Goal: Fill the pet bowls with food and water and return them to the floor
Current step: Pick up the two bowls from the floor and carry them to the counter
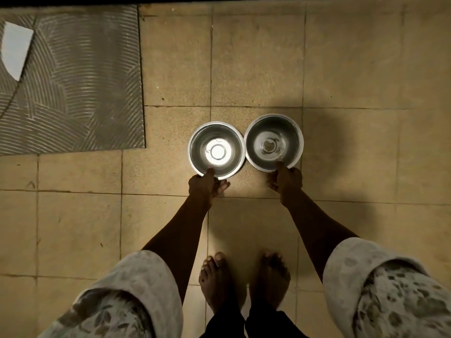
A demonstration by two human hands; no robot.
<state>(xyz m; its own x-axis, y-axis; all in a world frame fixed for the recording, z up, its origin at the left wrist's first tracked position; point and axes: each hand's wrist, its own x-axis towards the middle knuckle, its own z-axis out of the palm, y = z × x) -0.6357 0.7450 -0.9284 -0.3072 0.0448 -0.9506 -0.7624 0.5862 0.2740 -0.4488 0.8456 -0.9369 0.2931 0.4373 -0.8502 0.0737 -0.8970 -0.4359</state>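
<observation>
Nearest the camera, two bare feet [244, 281] stand on the tiled floor [353, 69], flanked by patterned sleeves [136, 289]. Further out, the left hand [207, 185] pinches the near rim of the left bowl [216, 150], thumb over the edge and fingers [223, 186] curled beneath. The right hand [285, 180] grips the right bowl [273, 142] the same way. The steel bowls sit side by side, rims almost touching; whether they rest on the floor is unclear. A grey mat [73, 81] lies far left.

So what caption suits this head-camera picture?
Left hand and right hand grip two empty-looking steel bowls side by side above a tiled floor.
</observation>
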